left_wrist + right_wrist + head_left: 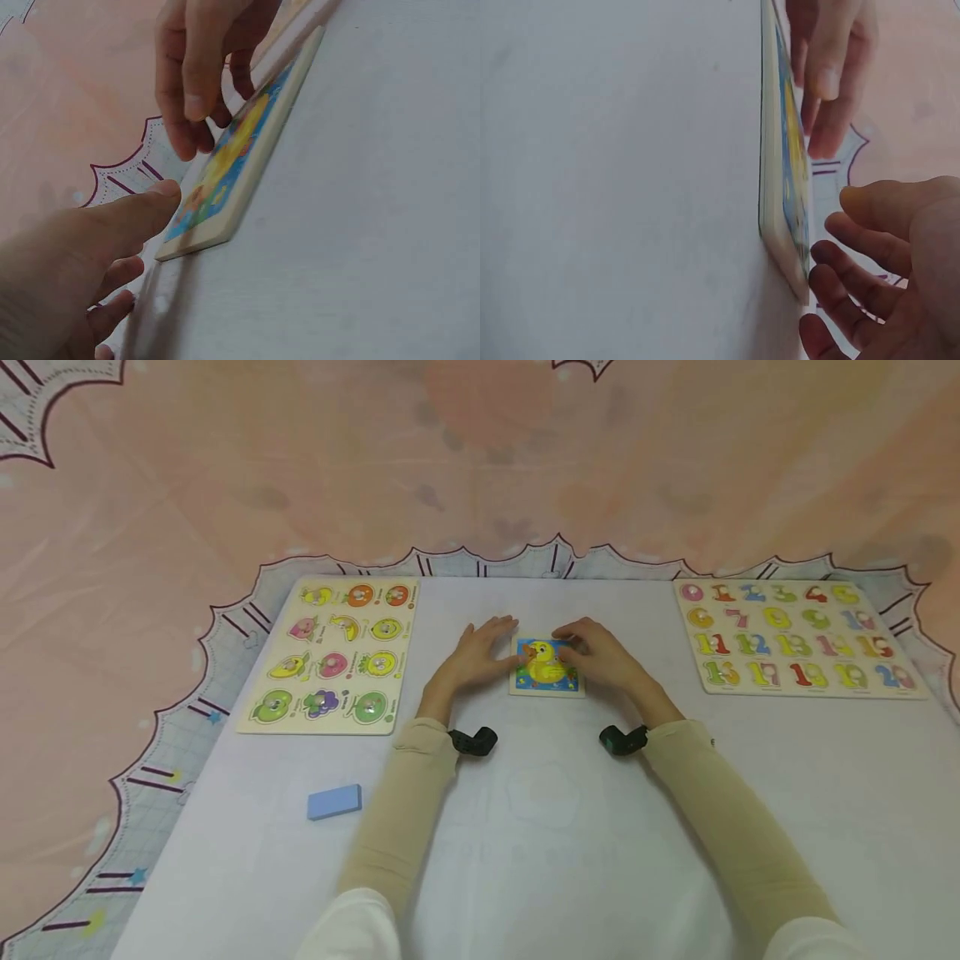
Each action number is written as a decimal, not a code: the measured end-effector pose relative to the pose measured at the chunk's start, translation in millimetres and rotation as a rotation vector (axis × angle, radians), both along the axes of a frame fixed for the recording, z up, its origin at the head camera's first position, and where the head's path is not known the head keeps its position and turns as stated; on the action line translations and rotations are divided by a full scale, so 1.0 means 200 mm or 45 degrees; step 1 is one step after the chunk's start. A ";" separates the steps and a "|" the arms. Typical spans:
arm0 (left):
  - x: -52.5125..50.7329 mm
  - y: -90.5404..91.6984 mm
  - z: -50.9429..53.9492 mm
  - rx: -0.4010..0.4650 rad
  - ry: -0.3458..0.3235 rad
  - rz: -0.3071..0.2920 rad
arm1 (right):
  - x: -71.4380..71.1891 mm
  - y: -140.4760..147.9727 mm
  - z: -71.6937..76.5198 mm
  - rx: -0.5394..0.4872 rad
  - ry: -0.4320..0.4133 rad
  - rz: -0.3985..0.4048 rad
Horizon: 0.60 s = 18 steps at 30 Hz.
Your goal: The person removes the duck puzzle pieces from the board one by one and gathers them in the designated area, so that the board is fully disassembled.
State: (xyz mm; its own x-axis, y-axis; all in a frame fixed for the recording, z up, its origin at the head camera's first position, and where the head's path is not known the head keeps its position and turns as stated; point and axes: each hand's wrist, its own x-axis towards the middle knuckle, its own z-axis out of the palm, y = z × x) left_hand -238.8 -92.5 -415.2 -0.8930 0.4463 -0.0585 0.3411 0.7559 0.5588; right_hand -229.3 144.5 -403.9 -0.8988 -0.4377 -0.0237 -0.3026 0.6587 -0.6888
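A small square duck puzzle (546,670) in a pale wooden frame lies flat on the white table, a yellow duck on blue. My left hand (480,656) is at its left side, thumb over the left edge and fingers spread; the left wrist view shows the thumb (142,214) raised above the near corner. At the right side is my right hand (603,656), its fingers loosely bent over that edge. In the right wrist view these fingers (859,289) are beside the frame (769,150) without gripping it. Whether any fingertip touches the puzzle is hard to tell.
A fruit puzzle board (292,727) lies on the left of the table, and a number puzzle board (813,691) at the back right. Nearer on the left is a blue block (334,802). A patterned cloth (487,468) lies beyond the table's far edge.
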 end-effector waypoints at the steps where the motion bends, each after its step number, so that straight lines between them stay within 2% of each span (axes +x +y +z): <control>1: 0.01 0.00 -0.01 -0.001 0.008 0.002 | 0.00 -0.01 0.00 0.003 -0.004 -0.004; 8: 0.05 0.00 -0.06 -0.002 0.067 0.019 | 0.00 -0.05 -0.03 0.056 -0.029 -0.034; 18: 0.11 -0.01 -0.07 0.004 0.103 0.015 | -0.01 -0.09 -0.04 0.021 0.011 0.009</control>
